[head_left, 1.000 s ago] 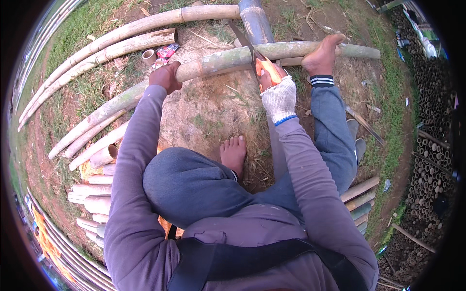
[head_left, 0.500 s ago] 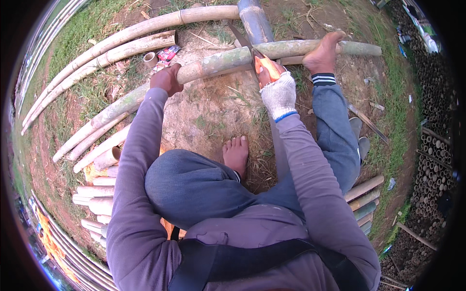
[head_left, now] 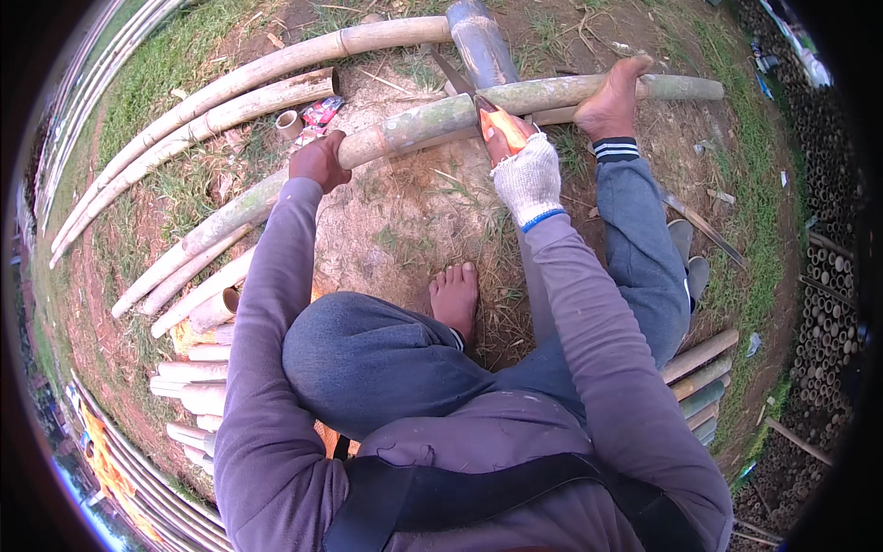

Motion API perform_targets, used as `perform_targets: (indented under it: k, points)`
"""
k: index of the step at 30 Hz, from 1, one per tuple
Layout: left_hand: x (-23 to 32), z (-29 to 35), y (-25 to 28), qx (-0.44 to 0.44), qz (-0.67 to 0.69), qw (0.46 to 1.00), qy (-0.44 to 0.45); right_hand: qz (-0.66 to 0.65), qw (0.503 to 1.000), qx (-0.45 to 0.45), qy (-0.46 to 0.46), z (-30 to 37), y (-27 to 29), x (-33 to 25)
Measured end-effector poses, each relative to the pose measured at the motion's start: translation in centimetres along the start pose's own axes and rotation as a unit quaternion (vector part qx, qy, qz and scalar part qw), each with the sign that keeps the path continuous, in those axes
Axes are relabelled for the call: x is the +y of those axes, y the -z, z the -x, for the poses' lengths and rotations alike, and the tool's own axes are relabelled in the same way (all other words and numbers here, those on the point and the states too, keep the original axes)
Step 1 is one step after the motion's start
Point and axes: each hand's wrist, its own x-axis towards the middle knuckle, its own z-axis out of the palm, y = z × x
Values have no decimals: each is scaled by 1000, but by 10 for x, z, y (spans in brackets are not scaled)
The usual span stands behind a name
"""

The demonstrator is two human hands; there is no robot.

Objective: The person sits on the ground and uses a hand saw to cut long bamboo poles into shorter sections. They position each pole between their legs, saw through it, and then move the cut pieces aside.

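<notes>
A long, pale bamboo pole (head_left: 418, 124) lies crosswise in front of me. My left hand (head_left: 319, 163) is closed around it, left of the middle. My right hand (head_left: 522, 164), in a white knitted glove with a blue cuff and bare fingertips, grips the orange handle of a hand saw (head_left: 451, 72). The saw's dark blade stands across the bamboo at a cut, its far end pointing away from me. Right of the blade the bamboo continues, with my bare right foot (head_left: 602, 109) resting on it. The cut's depth is hidden by blade and hand.
A thick, dark bamboo piece (head_left: 483, 46) runs beneath the pole at the far side. More poles (head_left: 248, 69) lie at the far left, near a short bamboo ring (head_left: 289, 120) and a red wrapper (head_left: 322, 111). A long blade tool (head_left: 704, 230) lies right of my leg; stacked cut bamboo (head_left: 819, 313) stands beyond.
The whole view has shifted slightly. Both hands keep their grips, and the saw stays at the same cut with little visible movement.
</notes>
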Motion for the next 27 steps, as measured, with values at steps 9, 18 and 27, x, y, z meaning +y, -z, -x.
perform_targets:
  k: [9,18,27]
  points:
    - [0,-1,-6,15,11,1000,-21,-61,998,-22,24,118,89,-11]
    - [12,-20,-1,27,-3,999,-36,-16,1000,24,7,80,65,-10]
    - [6,-3,-2,21,-1,1000,-8,-30,998,21,-53,26,21,0]
